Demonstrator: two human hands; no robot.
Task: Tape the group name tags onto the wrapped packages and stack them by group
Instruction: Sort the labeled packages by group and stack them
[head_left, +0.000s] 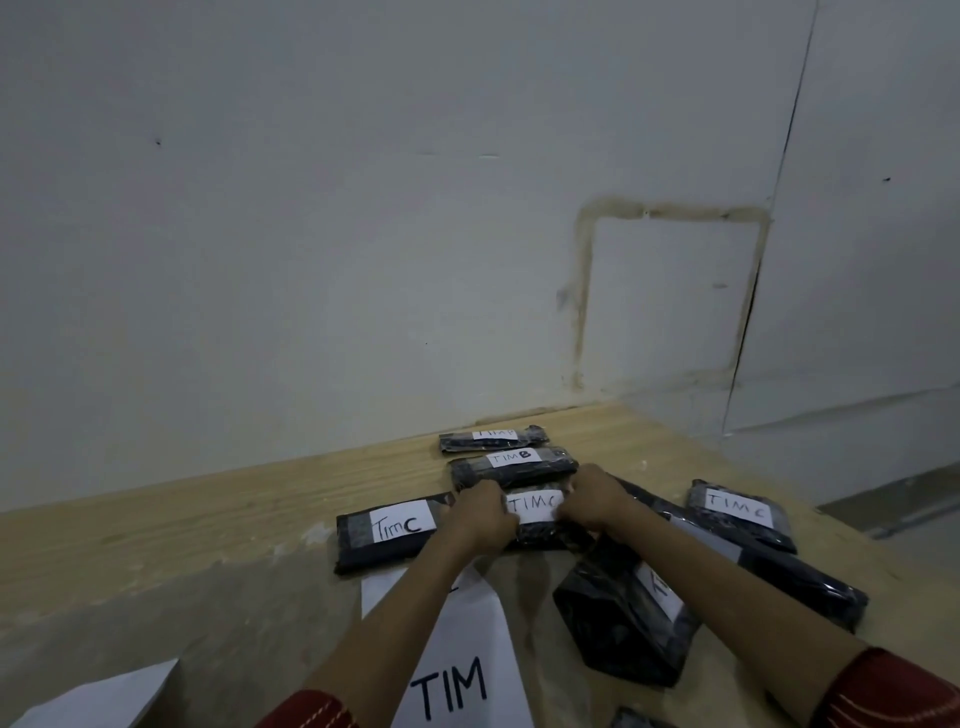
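Observation:
A black wrapped package (540, 532) with a white tag reading "TIM C" (534, 506) lies in the middle of the wooden table (208, 519). My left hand (480, 512) grips its left end and my right hand (595, 501) grips its right end, fingers curled over the tag's edges. Another "Tim C" package (387, 530) lies to the left, and a third "TIM C" package (740, 514) to the right. Behind the held one sit a "TIM B" package (511, 465) and one more tagged package (493, 439) by the wall.
A white paper sheet lettered "TIM" (457, 670) lies near me under my left forearm, another sheet (98, 699) at the lower left. More black packages (623, 618) (800, 582) lie under my right forearm. The wall (363, 260) stands close behind; the table ends at right.

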